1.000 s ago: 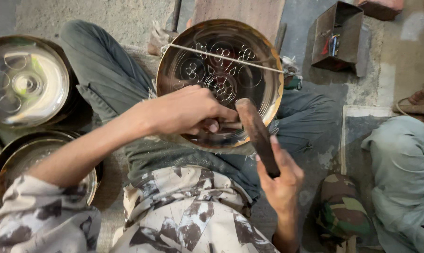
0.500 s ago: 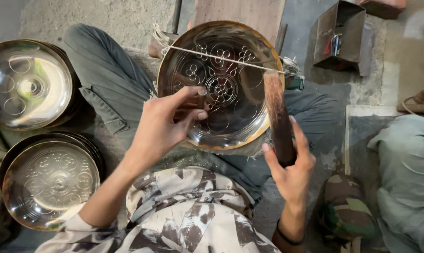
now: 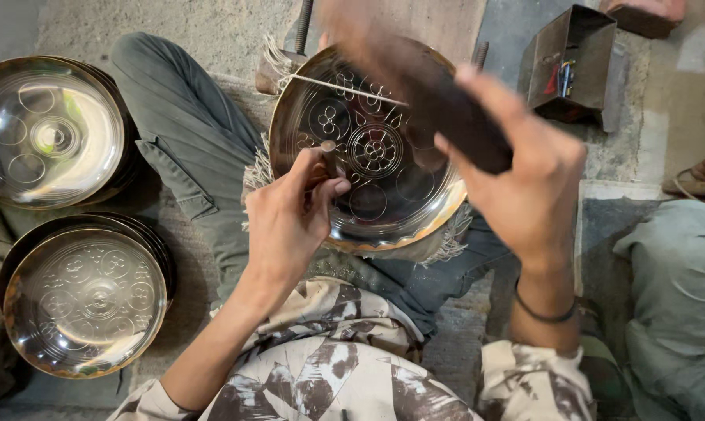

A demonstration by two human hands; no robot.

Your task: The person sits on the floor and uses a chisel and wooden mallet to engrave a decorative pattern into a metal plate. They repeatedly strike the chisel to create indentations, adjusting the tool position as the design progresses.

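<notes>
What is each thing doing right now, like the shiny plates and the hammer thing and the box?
Left hand: pinching a small punch upright on the plate.
Right hand: raised, gripping a dark mallet, blurred.
Engraved plate: on the lap, tilted.
Plate stacks: resting untouched.
Metal box: open.

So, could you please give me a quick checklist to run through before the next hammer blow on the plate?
1. Punch pinched in the left hand, tip against the plate: ok.
2. Engraved plate resting on the lap: ok, though whether it is steady cannot be told.
3. Right hand gripped around the dark hammer: ok; the head is motion-blurred.
4. Left fingertips lie close beside the punch, under the hammer's path: not ok.
5. Hammer lined up with the punch top: cannot tell through the blur.
6. Stacked plates lie well off to the left side: ok.
</notes>
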